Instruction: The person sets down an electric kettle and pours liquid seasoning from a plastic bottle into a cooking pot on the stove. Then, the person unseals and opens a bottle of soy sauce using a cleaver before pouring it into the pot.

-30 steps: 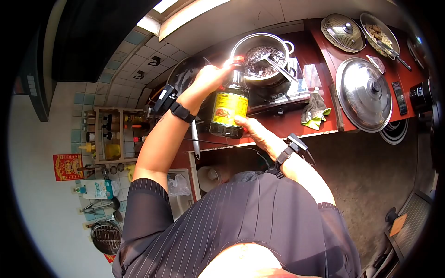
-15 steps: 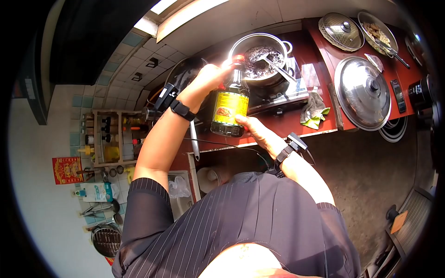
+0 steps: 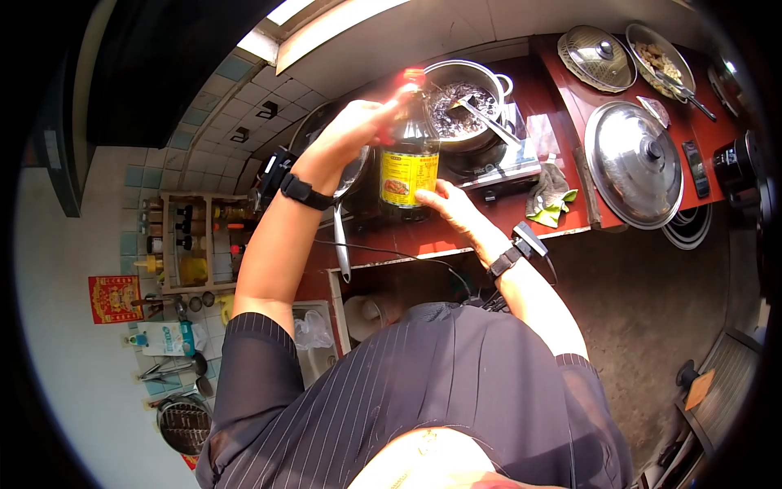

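Observation:
A sauce bottle (image 3: 409, 175) with a yellow label, dark glass and a red cap stands between my two hands, in front of the pot. My left hand (image 3: 358, 130) is closed at the bottle's upper part, below the cap; glare washes out its fingertips. Low on the label, the thumb of my right hand (image 3: 453, 208) presses on the side, and its other fingers are hidden behind the bottle. Just beyond is a pot (image 3: 503, 81) of dark liquid on an induction cooker (image 3: 509, 167), with a ladle-like utensil (image 3: 493, 124) leaning in it.
A frying pan's handle (image 3: 342, 253) juts over the counter edge left of the bottle. To the right lie a cloth (image 3: 551, 196), a large steel lid (image 3: 623, 167), a lidded basket (image 3: 582, 57) and a pan of food (image 3: 688, 69). A cable (image 3: 391, 253) hangs along the front edge.
The bottle has shifted slightly right and stands more upright, its cap a little higher. My left hand has moved up and left slightly; my right hand has slid up the label.

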Available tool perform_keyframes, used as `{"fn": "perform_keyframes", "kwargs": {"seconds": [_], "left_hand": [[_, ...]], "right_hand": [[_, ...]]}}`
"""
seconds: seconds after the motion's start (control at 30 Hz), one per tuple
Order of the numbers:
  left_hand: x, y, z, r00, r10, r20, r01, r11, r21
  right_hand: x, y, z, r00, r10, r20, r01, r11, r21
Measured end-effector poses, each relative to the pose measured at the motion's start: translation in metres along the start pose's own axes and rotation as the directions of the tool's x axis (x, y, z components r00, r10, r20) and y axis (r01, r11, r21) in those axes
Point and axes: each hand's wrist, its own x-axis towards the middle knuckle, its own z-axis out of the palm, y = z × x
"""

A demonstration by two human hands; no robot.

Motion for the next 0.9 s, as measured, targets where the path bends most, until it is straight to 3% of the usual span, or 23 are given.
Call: {"fn": "perform_keyframes", "kwargs": {"seconds": [0.03, 0.13, 0.27, 0.43, 0.5, 0.57, 0.63, 0.7, 0.73, 0.77, 0.83, 0.9], "left_hand": [[-0.002, -0.002, -0.004, 1.0, 0.024, -0.015, -0.024, 0.999, 0.031], [-0.009, -0.016, -0.009, 0.986, 0.163, -0.045, -0.168, 0.977, -0.128], [-0.023, -0.025, -0.012, 0.958, 0.267, -0.103, -0.285, 0.929, -0.237], [-0.076, -0.016, -0.012, 0.926, 0.365, -0.096, -0.375, 0.861, -0.343], [-0.096, -0.024, -0.015, 0.92, 0.385, -0.078, -0.386, 0.85, -0.359], [-0.117, -0.033, -0.016, 0.912, 0.406, -0.051, -0.394, 0.837, -0.38], [-0.137, -0.05, -0.013, 0.92, 0.392, -0.024, -0.362, 0.822, -0.439], [-0.155, -0.067, -0.011, 0.884, 0.467, 0.019, -0.422, 0.816, -0.394], [-0.166, -0.073, -0.009, 0.87, 0.492, 0.034, -0.444, 0.812, -0.379], [-0.176, -0.08, -0.007, 0.872, 0.486, 0.059, -0.434, 0.824, -0.364], [-0.2, -0.092, -0.004, 0.88, 0.464, 0.106, -0.408, 0.85, -0.332], [-0.224, -0.1, -0.004, 0.872, 0.472, 0.131, -0.415, 0.854, -0.315]], "right_hand": [[0.0, 0.005, 0.0, 0.997, 0.008, -0.073, -0.007, 1.0, 0.008], [-0.004, 0.02, -0.005, 0.966, -0.002, -0.26, 0.007, 1.0, 0.017], [-0.033, 0.043, -0.032, 0.992, 0.068, -0.106, -0.048, 0.982, 0.182], [-0.092, 0.002, -0.015, 0.969, 0.095, -0.228, -0.084, 0.995, 0.058], [-0.105, -0.016, -0.007, 0.964, 0.064, -0.259, -0.073, 0.997, -0.024], [-0.111, -0.03, 0.004, 0.954, -0.156, -0.256, 0.148, 0.988, -0.053], [-0.123, -0.075, 0.034, 0.902, -0.378, -0.208, 0.25, 0.851, -0.462], [-0.128, -0.109, 0.067, 0.75, -0.657, -0.073, 0.488, 0.626, -0.609], [-0.13, -0.127, 0.083, 0.683, -0.73, 0.023, 0.516, 0.459, -0.723], [-0.132, -0.143, 0.099, 0.614, -0.778, 0.134, 0.525, 0.275, -0.805], [-0.134, -0.161, 0.129, 0.595, -0.761, 0.258, 0.569, 0.173, -0.804], [-0.136, -0.16, 0.147, 0.695, -0.642, 0.325, 0.532, 0.155, -0.832]]}}
